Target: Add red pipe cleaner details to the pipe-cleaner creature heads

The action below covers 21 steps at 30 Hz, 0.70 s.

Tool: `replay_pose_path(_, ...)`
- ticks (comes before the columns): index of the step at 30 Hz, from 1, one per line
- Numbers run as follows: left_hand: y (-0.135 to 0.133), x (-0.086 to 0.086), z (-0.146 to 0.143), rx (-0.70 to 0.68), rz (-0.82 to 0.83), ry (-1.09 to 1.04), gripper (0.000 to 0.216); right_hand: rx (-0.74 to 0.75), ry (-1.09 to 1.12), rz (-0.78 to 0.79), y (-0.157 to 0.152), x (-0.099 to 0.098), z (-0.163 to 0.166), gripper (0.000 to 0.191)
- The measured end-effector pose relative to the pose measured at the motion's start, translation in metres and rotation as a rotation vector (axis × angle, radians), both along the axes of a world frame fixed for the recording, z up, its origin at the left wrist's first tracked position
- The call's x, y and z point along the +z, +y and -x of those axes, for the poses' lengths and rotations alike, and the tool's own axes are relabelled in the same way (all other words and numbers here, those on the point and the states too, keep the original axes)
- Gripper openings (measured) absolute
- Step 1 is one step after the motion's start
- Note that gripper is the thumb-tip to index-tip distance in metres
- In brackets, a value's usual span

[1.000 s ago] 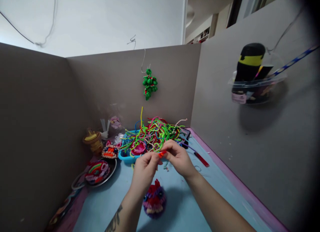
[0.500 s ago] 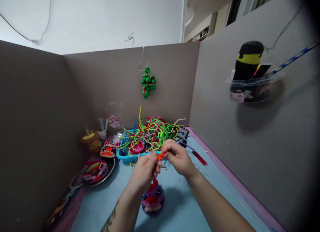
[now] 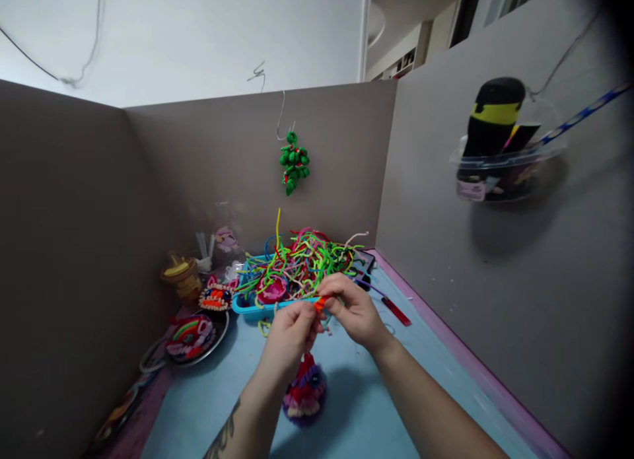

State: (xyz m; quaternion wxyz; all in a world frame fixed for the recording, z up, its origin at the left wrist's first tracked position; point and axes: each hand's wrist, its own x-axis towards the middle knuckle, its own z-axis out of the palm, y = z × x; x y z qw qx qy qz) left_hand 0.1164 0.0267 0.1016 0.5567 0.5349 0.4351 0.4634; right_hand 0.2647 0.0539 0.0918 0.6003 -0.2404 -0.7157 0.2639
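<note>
Twist of orange fuzzy stem (image 3: pixel 321 304) sits btwn my hands, a bit below ctr of frame, overlapping the front edge of the blue tray (image 3: pixel 257 312) w/ its heap of colored stems (image 3: pixel 317 254). My left hand (image 3: pixel 292 330) pinches it from one side; my right hand (image 3: pixel 352 314) has the other end, thumb & index drawn together. Can't tell its full shape, fingers hide most of it. Prob v. light, soft & grippy outside, w/ a thin wire inside that bends easily & keeps its bend; not slippery, tho too much bending cld weaken it. Best hold = fingertip pinch nr each end, w/o squashing the fuzz. Red-purple figure (image 3: pixel 303 399) rests at lower ctr, below my hands
</note>
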Motion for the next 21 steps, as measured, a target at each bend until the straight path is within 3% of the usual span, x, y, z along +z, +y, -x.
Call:
replay_pose_path(4, -0.002, -0.002, 0.004, 0.301, -0.508, 0.376, 0.023, -0.044, -0.026, 0.070, -0.001, 0.002, -0.001, 0.020)
replay_pose_path(8, -0.004, -0.006, 0.003, 0.340, -0.671, 0.485, 0.015, -0.059, -0.034, 0.090, -0.002, 0.005, 0.000, 0.013)
replay_pose_path(11, -0.001, -0.008, 0.002, 0.285, -0.576, 0.445, 0.019, -0.065, -0.007, 0.129, 0.000, 0.006, 0.000, 0.017)
replay_pose_path(14, 0.006, -0.005, 0.004, 0.137, -0.369, 0.344, 0.046, -0.056, -0.044, 0.191, 0.004, 0.007, -0.006, 0.020)
replay_pose_path(21, 0.007, 0.004, 0.008, -0.128, -0.086, 0.145, 0.026, -0.074, -0.201, 0.152, 0.003, 0.017, -0.021, 0.022)
